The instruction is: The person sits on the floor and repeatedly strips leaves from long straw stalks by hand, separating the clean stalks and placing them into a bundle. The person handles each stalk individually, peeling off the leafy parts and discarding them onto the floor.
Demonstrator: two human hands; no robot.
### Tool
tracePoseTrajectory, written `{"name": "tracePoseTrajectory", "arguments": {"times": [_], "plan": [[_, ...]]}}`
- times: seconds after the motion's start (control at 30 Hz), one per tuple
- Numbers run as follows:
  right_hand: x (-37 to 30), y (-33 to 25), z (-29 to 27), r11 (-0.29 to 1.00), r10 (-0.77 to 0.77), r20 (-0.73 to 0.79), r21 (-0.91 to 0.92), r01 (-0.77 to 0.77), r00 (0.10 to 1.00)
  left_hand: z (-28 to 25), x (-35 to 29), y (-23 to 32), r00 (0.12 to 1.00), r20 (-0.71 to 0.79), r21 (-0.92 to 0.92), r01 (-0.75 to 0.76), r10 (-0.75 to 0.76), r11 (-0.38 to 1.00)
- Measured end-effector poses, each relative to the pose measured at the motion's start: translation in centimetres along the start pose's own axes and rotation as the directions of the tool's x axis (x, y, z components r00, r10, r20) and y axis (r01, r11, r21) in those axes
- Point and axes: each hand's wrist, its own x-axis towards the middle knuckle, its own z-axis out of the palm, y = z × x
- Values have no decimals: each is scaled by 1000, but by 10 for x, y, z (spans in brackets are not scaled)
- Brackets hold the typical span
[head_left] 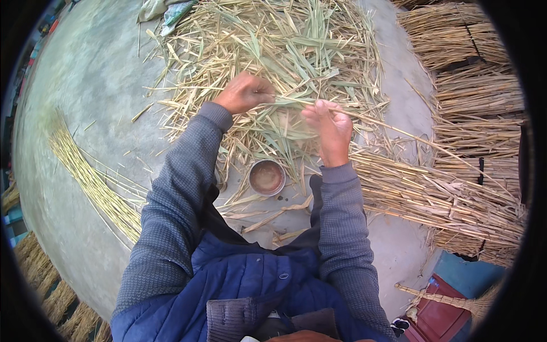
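A long, thin reed stalk (393, 123) slants across in front of me, its far part reaching right over a reed bundle. My right hand (330, 131) is closed on it near its left end, thumb on top. My left hand (244, 93) is closed in a pinch just to the left, on pale green leaf strips (288, 101) at that end of the stalk. Beneath both hands spreads a big heap of stripped leaves (307, 43), green and straw-coloured. A small round bowl (266, 177) stands on the floor between my knees; what is in it is hard to make out.
To the right lies a thick loose bundle of reeds (421, 194), with tied reed bundles (473, 94) stacked behind it. A smaller sheaf of stalks (94, 176) rests at my left on the concrete floor (85, 74). A dark red panel (441, 313) and a broom-like bundle (450, 299) are at lower right.
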Motion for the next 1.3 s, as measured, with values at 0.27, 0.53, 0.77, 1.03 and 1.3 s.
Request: {"name": "tracePoseTrajectory", "arguments": {"times": [0.27,0.53,0.77,1.03,1.3], "plan": [[-3,-23,-23,998,-64,-77,-30,62,995,-18,-16,-9,989,57,179,121,-133,976],[-8,-15,-3,994,-68,63,-85,73,996,25,7,43,983,87,-470,181,-159,864],[-10,-17,-1,993,-70,53,-91,75,996,20,3,30,957,140,-615,285,-254,735],[-10,-13,-6,983,-131,137,-112,147,982,8,-2,11,913,46,-804,274,-406,527],[-8,-10,-18,989,-108,36,-96,111,994,-45,-19,-33,832,-496,25,298,-247,954]]}}
